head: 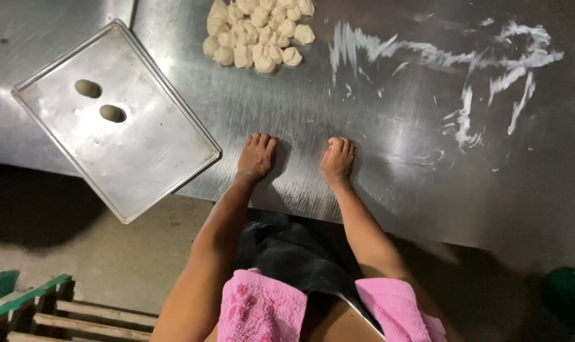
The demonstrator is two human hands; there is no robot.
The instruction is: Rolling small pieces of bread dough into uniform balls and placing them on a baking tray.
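My left hand (257,157) lies palm down on the steel table (376,126) near its front edge, fingers together and slightly cupped. A short gap to its right, my right hand (338,159) also rests palm down, fingers curled more tightly. Whatever may be under either palm is hidden. A heap of several pale dough pieces (257,31) sits at the far side of the table, beyond both hands. To the left, a rectangular metal tray (154,152) holds two smooth rounded dough balls (88,88) (112,113).
The tray sits at an angle, its near corner overhanging the table's front edge. White flour smears (490,69) streak the table's right side. A green-edged wooden crate (40,310) stands on the floor at lower left, and a green object (569,291) at lower right.
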